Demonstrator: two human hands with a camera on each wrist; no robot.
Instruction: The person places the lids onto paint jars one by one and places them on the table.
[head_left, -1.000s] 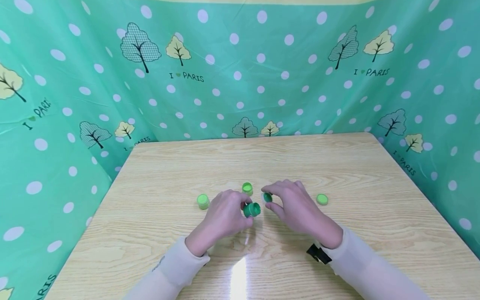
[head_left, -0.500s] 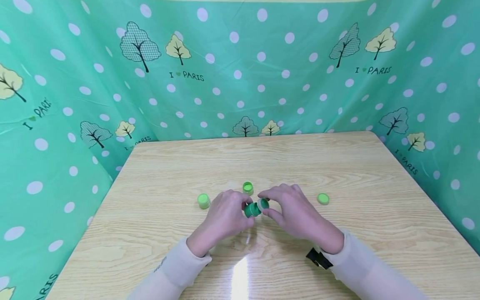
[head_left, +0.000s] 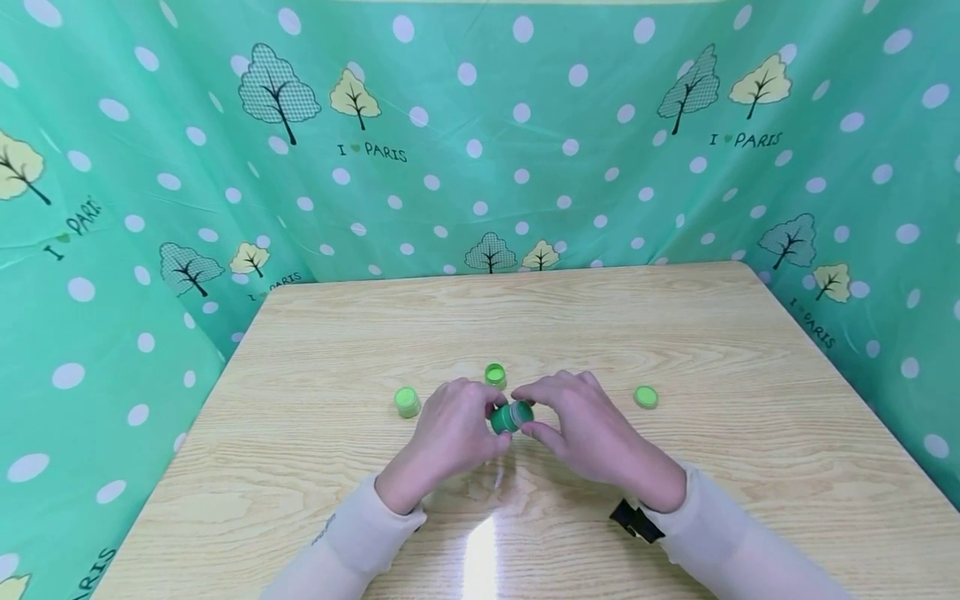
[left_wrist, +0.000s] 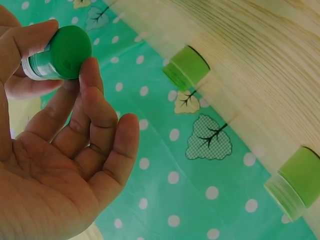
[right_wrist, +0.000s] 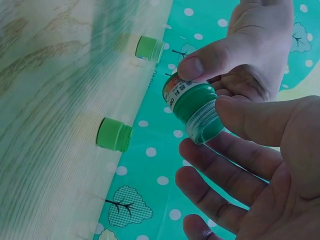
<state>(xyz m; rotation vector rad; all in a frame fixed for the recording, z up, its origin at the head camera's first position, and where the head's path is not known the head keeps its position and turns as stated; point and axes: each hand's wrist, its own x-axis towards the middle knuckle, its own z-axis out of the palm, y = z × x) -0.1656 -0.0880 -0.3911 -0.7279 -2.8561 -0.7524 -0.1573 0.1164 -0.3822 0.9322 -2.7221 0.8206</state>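
Observation:
My left hand (head_left: 453,423) grips a small dark green paint jar (head_left: 502,419) between thumb and fingers, tilted with its mouth toward the right. On that mouth sits a clear-sided cap (right_wrist: 204,122), which my right hand (head_left: 581,425) pinches with thumb and fingertips. A printed label shows along the jar's side in the right wrist view, and the jar's round green base faces the left wrist camera. Beyond the hands stands an uncapped light green jar (head_left: 495,376). Left of my left hand is a light green jar (head_left: 407,402) with its cap on.
A loose light green cap (head_left: 646,397) lies on the wood-grain table (head_left: 360,333) to the right of my right hand. Behind the table and along both sides hangs a green dotted curtain (head_left: 480,200).
My right hand has brought the dark green jar's cap leftward onto the jar's mouth, from a short gap away. My left hand has stayed almost in place with the jar.

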